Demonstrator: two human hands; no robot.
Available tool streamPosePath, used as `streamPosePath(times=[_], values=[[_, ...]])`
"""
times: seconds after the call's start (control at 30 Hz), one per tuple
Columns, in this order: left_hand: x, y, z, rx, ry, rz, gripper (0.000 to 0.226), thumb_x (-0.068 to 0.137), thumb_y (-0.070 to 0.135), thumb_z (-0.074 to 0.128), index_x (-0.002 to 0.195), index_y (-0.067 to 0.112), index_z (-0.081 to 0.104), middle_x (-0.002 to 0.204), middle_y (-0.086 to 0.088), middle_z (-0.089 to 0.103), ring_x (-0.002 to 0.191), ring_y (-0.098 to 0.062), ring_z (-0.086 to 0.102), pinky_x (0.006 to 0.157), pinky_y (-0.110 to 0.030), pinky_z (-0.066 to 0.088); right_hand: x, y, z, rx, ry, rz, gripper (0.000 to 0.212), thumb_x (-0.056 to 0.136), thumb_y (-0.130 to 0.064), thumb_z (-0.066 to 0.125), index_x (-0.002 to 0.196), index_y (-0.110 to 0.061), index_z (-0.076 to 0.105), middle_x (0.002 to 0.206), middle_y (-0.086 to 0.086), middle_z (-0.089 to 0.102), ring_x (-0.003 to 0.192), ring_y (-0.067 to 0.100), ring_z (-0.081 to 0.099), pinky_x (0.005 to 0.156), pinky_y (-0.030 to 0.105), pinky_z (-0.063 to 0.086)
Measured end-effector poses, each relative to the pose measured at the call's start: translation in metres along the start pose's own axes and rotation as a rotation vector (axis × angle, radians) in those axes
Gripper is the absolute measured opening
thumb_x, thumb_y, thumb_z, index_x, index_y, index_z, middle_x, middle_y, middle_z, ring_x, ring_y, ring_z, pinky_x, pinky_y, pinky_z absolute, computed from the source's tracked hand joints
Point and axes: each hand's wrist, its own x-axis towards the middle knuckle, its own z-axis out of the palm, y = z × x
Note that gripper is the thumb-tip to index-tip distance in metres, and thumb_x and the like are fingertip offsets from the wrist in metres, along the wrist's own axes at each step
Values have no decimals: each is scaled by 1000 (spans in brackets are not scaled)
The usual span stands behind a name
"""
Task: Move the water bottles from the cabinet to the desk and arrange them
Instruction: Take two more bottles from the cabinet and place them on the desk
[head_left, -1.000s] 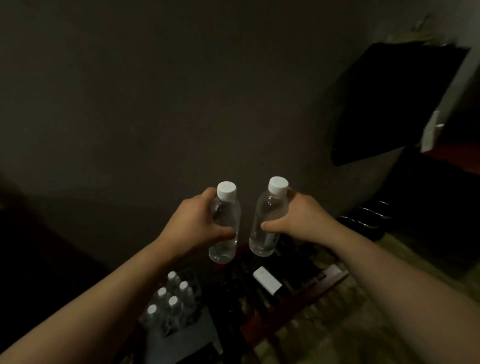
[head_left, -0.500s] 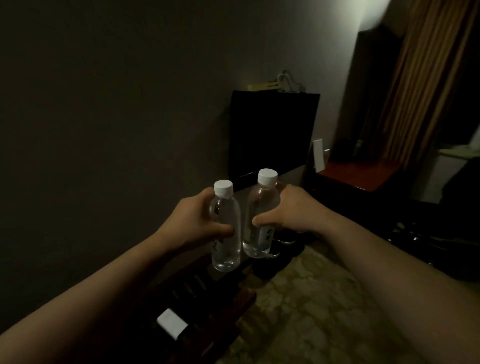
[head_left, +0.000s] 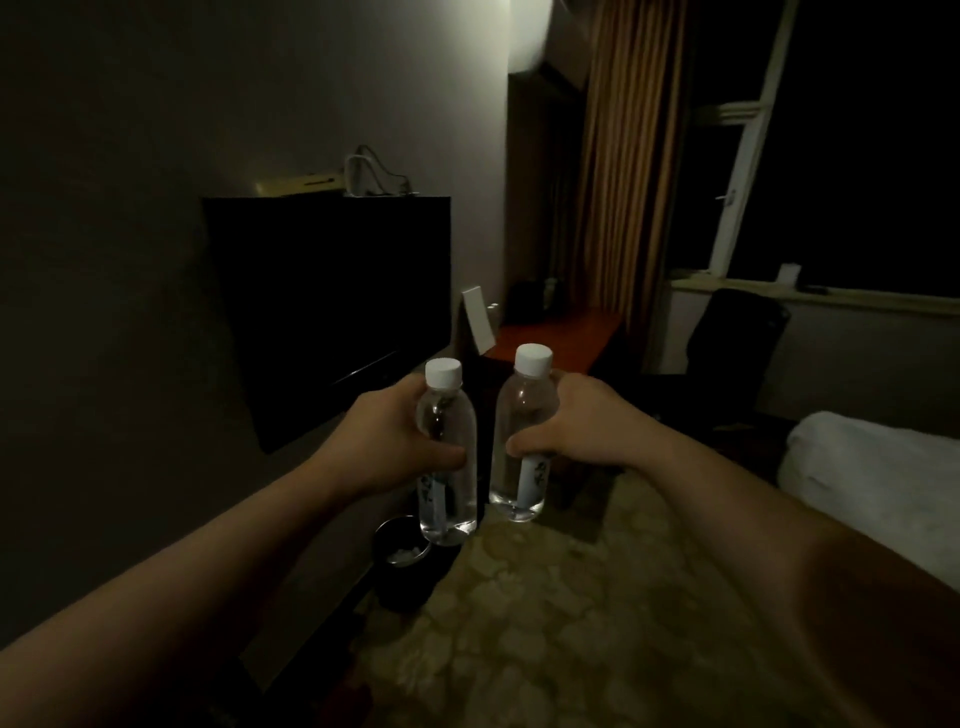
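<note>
Dim room: ahead stands the desk, with a patterned carpet underfoot. My left hand grips one bottle and my right hand grips another bottle (both upright, white-capped), side by side in the air, short of the desk.
</note>
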Motion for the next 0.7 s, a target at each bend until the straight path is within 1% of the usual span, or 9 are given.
streamPosePath(times=[0.1, 0.17, 0.23, 0.3, 0.4, 0.47, 0.53, 0.6, 0.7], values=[[64, -12, 22, -33, -45, 44, 50, 64, 23, 85, 106, 34, 60, 91, 12, 69, 81, 3, 66, 69, -17, 49, 40, 31, -18, 14, 49, 31, 39, 68, -32, 86, 100, -35, 63, 96, -11, 71, 88, 6, 69, 75, 28, 60], [112, -19, 35, -57, -76, 80, 48, 65, 20, 86, 104, 32, 60, 91, 11, 68, 80, 4, 65, 67, -14, 46, 73, 52, -32, 21, 72, 63, 44, 68, -31, 86, 104, -34, 61, 100, -8, 70, 90, 9, 70, 71, 30, 61], [162, -25, 47, -79, -103, 114, 49, 67, 19, 85, 105, 33, 59, 91, 12, 67, 80, 4, 64, 65, -11, 44, 109, 71, -48, 20, 85, 91, 48, 70, -29, 85, 110, -33, 59, 104, -7, 67, 90, 10, 69, 63, 24, 59], [212, -31, 58, -100, -126, 152, 49, 67, 19, 85, 106, 31, 58, 92, 12, 67, 82, 2, 65, 66, -12, 45, 145, 88, -65, 13, 105, 111, 52, 73, -28, 84, 116, -32, 57, 109, -9, 64, 95, 10, 67, 65, 24, 60], [285, -41, 76, -100, -155, 198, 50, 65, 23, 86, 107, 28, 60, 94, 9, 68, 85, -2, 66, 72, -21, 51, 194, 114, -87, 40, 150, 148, 51, 75, -25, 83, 118, -30, 55, 114, -6, 63, 102, 12, 65, 78, 35, 62], [330, -47, 90, -101, -179, 214, 53, 65, 25, 86, 110, 27, 59, 95, 8, 69, 88, -4, 67, 77, -25, 54, 225, 133, -101, 39, 172, 175, 50, 75, -24, 83, 116, -30, 54, 114, -5, 62, 103, 15, 64, 80, 39, 62], [371, -52, 106, -114, -209, 224, 54, 66, 26, 86, 112, 26, 59, 97, 8, 69, 89, -4, 67, 77, -25, 55, 254, 153, -115, 32, 193, 209, 48, 75, -22, 83, 112, -31, 53, 110, -5, 62, 101, 16, 64, 79, 40, 62], [408, -55, 123, -127, -240, 220, 55, 67, 25, 86, 114, 26, 57, 99, 8, 68, 91, -4, 66, 75, -22, 52, 279, 175, -130, 35, 209, 224, 48, 75, -21, 83, 110, -31, 52, 107, -5, 62, 99, 16, 65, 78, 42, 62], [463, -57, 154, -134, -268, 220, 57, 66, 26, 86, 115, 27, 58, 98, 8, 69, 90, -3, 67, 77, -23, 55, 314, 213, -155, 38, 225, 244, 48, 76, -20, 82, 114, -26, 54, 111, -2, 63, 102, 19, 64, 82, 45, 60]])
